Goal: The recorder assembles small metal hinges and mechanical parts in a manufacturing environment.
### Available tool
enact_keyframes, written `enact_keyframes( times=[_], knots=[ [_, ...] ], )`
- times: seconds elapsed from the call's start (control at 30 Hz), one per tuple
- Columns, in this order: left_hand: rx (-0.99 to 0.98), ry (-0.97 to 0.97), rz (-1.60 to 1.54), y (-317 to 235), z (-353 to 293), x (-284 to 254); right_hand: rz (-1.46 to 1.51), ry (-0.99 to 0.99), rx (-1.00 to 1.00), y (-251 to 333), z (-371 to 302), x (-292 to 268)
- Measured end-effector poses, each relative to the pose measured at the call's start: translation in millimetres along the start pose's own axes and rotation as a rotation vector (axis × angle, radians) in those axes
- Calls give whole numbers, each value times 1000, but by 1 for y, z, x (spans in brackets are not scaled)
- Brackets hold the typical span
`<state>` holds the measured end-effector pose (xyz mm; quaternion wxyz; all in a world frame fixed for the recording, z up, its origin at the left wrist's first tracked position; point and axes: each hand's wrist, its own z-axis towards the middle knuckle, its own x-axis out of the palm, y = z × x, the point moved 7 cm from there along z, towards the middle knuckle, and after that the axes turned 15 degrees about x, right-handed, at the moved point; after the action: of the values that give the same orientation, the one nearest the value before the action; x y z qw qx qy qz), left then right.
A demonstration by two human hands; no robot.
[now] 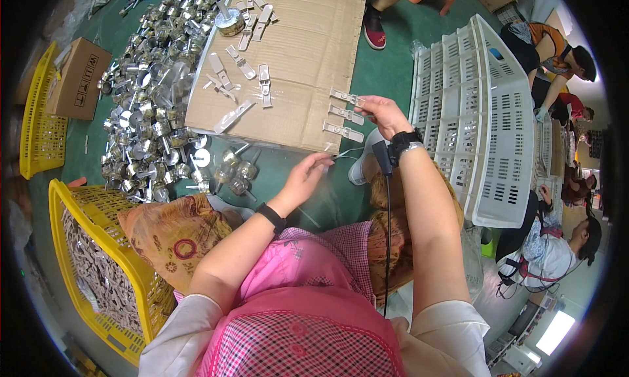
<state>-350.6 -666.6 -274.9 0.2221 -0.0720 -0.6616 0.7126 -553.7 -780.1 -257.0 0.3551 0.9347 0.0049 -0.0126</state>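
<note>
Thumb and fingers of the right hand (386, 117) close in a pinch on the outer end of the top clip (342, 97), the uppermost of three pale clips lined up along the right edge of a cardboard surface (298, 62). The middle clip (346, 115) and bottom clip (343, 132) lie just below it, their ends past the edge. The left hand (305, 180) hangs near the surface's lower edge, fingers curled; whether its grip holds anything cannot be told. A black band (270, 218) circles the left wrist, and a black cable (388, 239) runs down from the right. More loose clips (241, 62) scatter across the surface's left half, near a stemmed metal part (229, 23) at its upper left. Beyond, a heap of metal parts (154, 108) spreads over the green floor (59, 190). A yellow basket (57, 210) at lower left contains many small pale pieces (98, 265); a white crate (504, 147) stands on edge at right, with co-workers (553, 256) past it.
</note>
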Motion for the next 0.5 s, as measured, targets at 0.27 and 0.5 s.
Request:
enact_keyframes(
  times=[0.27, 0.5],
  knots=[
    [6, 2, 11, 2, 0, -1, 11, -10, -10, 1, 1, 3],
    [28, 6, 6, 1, 0, 2, -43, -60, -99, 5, 7, -2]
  ],
)
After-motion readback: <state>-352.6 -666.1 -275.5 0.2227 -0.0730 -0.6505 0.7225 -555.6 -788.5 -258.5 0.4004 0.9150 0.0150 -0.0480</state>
